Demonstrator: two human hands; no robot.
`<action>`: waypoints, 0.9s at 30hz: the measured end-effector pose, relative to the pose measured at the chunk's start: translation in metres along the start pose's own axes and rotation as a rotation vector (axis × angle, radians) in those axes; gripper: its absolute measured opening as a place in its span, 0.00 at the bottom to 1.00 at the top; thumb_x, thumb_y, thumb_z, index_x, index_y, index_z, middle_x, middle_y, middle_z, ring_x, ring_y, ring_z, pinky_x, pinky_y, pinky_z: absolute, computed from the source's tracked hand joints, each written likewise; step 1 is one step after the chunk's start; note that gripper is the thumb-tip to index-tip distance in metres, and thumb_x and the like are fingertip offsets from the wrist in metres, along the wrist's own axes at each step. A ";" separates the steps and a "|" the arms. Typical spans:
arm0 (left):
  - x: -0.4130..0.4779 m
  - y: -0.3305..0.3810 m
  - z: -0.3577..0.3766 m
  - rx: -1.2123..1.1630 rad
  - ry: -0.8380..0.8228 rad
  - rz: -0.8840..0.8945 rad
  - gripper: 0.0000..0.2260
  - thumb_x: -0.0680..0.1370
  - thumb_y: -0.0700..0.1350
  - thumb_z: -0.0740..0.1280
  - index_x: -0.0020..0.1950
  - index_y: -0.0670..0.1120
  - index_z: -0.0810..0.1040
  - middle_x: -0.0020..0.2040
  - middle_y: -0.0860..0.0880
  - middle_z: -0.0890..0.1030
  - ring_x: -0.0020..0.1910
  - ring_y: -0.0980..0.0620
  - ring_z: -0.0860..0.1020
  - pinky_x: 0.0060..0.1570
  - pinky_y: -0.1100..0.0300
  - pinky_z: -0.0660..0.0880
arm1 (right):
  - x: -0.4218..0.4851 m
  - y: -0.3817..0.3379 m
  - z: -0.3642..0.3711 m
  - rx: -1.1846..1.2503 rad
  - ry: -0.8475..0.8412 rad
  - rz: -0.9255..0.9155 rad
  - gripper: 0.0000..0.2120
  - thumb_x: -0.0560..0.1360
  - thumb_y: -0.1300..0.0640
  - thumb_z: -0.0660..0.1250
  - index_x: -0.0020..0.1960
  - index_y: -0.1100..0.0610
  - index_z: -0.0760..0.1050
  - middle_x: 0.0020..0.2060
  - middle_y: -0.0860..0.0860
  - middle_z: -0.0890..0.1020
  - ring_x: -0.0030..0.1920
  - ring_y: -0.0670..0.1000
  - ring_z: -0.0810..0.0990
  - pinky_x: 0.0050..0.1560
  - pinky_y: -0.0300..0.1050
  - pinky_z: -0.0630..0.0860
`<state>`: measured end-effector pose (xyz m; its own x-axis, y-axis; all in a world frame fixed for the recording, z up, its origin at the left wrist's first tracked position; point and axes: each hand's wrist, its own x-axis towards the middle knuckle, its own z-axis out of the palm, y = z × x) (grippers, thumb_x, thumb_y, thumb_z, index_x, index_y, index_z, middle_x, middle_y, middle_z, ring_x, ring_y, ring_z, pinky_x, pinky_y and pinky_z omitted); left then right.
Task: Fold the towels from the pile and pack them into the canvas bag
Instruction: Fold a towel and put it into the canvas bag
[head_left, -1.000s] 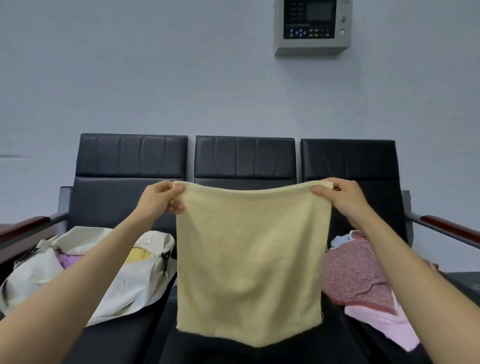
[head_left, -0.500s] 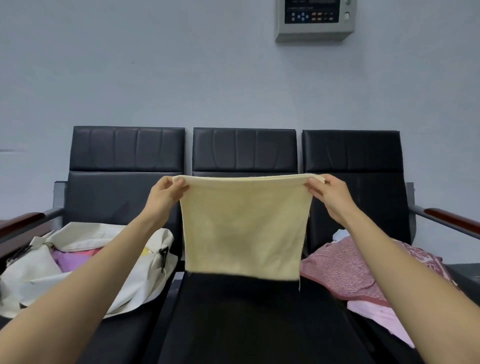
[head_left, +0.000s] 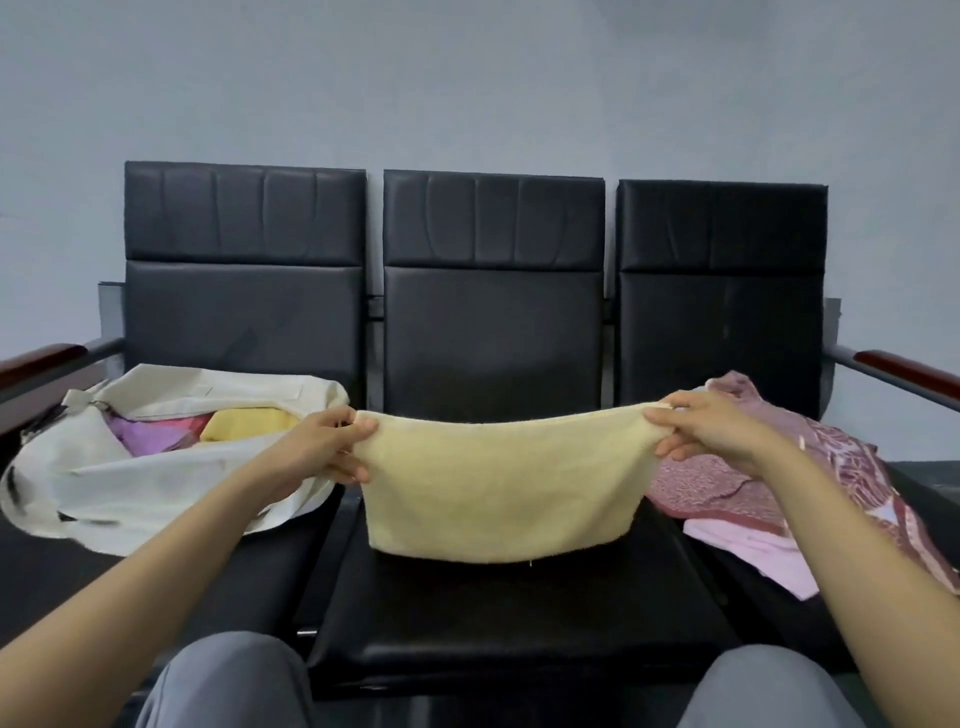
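The left hand (head_left: 332, 447) and right hand (head_left: 711, 431), each pinching a top corner, had lowered the towel (head_left: 498, 488) until its hem met the seat (head_left: 519, 613), seemingly ready for folding.

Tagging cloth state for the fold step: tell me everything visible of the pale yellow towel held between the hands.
The pale yellow terry towel looks soft, fuzzy and plain. It is stretched wide, its top edge sagging slightly in the middle. The left hand pinches one top corner, the right hand the other. It hangs over the middle black padded seat; whether its lower edge touches the cushion cannot be told.
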<state>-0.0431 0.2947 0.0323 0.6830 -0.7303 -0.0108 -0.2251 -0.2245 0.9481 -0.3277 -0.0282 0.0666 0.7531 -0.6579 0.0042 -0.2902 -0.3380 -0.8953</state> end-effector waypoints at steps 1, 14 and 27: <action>-0.001 -0.007 0.002 0.019 -0.021 -0.026 0.11 0.80 0.49 0.65 0.50 0.40 0.72 0.33 0.49 0.74 0.26 0.53 0.75 0.26 0.64 0.70 | -0.003 0.009 0.001 -0.029 -0.017 0.022 0.07 0.78 0.57 0.67 0.47 0.62 0.77 0.35 0.55 0.78 0.29 0.47 0.78 0.28 0.36 0.73; 0.043 -0.095 0.048 0.086 0.023 -0.322 0.11 0.81 0.48 0.63 0.53 0.40 0.76 0.47 0.42 0.81 0.44 0.46 0.80 0.43 0.57 0.78 | 0.046 0.113 0.066 -0.190 -0.103 0.279 0.07 0.79 0.56 0.65 0.45 0.59 0.75 0.40 0.55 0.79 0.41 0.52 0.78 0.45 0.46 0.74; 0.106 -0.131 0.071 0.289 0.205 -0.289 0.14 0.81 0.50 0.62 0.40 0.43 0.69 0.34 0.47 0.71 0.32 0.49 0.70 0.30 0.59 0.66 | 0.106 0.153 0.098 -0.497 0.132 0.225 0.14 0.78 0.52 0.66 0.35 0.54 0.67 0.34 0.49 0.72 0.38 0.50 0.71 0.38 0.44 0.65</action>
<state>0.0098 0.2009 -0.1157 0.8630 -0.4752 -0.1715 -0.1699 -0.5928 0.7872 -0.2343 -0.0838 -0.1135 0.5697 -0.8181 -0.0780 -0.7023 -0.4354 -0.5632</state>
